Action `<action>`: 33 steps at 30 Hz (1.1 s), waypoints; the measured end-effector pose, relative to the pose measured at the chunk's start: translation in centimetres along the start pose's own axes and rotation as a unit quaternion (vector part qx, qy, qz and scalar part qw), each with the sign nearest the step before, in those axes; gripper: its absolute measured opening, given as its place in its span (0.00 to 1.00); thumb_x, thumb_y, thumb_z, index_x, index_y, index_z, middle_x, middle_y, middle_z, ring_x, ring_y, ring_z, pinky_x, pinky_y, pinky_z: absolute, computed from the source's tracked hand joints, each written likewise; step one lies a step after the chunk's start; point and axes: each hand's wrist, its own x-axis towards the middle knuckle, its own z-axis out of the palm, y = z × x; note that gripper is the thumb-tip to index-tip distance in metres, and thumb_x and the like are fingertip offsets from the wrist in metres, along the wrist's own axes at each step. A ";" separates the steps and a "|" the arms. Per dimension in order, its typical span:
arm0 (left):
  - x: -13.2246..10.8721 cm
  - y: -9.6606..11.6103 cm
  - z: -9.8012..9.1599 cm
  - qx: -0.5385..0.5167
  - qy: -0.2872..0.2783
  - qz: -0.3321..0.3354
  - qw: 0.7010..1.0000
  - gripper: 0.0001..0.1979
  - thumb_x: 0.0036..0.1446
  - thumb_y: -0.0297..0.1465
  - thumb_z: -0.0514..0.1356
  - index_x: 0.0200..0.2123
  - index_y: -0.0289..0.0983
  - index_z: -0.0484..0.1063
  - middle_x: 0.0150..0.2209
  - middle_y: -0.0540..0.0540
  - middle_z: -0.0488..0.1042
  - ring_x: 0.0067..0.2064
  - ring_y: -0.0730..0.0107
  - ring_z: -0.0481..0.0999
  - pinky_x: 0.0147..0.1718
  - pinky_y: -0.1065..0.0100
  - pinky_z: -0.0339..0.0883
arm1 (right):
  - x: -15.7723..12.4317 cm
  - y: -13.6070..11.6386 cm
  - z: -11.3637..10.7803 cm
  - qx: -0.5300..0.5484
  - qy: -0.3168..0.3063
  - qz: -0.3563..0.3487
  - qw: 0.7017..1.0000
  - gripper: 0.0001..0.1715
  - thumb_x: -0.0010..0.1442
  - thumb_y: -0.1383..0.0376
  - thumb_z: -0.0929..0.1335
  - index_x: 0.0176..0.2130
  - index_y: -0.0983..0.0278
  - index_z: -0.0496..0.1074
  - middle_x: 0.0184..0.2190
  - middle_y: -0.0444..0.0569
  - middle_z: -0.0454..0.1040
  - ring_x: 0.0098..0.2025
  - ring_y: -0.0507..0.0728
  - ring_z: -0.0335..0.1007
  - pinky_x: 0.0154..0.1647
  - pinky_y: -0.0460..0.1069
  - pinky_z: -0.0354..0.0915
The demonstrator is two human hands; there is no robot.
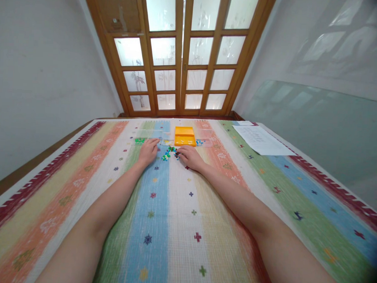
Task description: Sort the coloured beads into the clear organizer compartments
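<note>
A loose pile of small beads, green, blue, dark and white, lies on the striped tablecloth between my hands. My right hand rests at the pile's right edge, fingers a little apart and touching or just over dark pieces. To the left, my left hand lies beside a clear plastic case, its fingers stretched out over the case's near edge. Green beads sit in the case's left part. A yellow open box with small white pieces in it stands behind the pile. Blue pieces lie in a clear compartment right of it.
White paper sheets with print lie on the far right of the table. The striped tablecloth covers the table up to its far edge. Beyond stand wooden doors with glass panes, and a glass panel leans at the right wall.
</note>
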 end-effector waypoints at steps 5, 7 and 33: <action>0.2 -3.0 0.2 0.035 -0.029 -0.029 0.999 0.21 0.66 0.29 0.54 0.59 0.39 0.77 0.61 0.42 0.76 0.63 0.54 0.70 0.68 0.47 0.60 | 0.0 0.1 0.1 0.002 -0.008 0.006 1.000 0.16 0.72 0.64 0.66 0.55 0.60 0.79 0.54 0.53 0.79 0.58 0.61 0.71 0.62 0.58 0.64; 0.2 -3.5 0.3 0.039 -0.023 -0.031 0.998 0.22 0.65 0.29 0.55 0.60 0.39 0.76 0.62 0.42 0.75 0.64 0.53 0.69 0.68 0.46 0.59 | 0.0 0.0 0.0 0.004 -0.011 0.008 1.000 0.16 0.72 0.64 0.66 0.55 0.60 0.79 0.54 0.53 0.79 0.58 0.61 0.71 0.63 0.58 0.63; -0.4 1.8 0.2 -0.021 -0.107 0.129 0.986 0.15 0.66 0.29 0.57 0.51 0.43 0.82 0.53 0.44 0.80 0.59 0.57 0.71 0.65 0.49 0.63 | 0.0 -0.8 -1.0 -0.009 -0.040 -0.022 0.999 0.06 0.65 0.64 0.73 0.43 0.59 0.81 0.42 0.50 0.77 0.48 0.61 0.70 0.52 0.55 0.63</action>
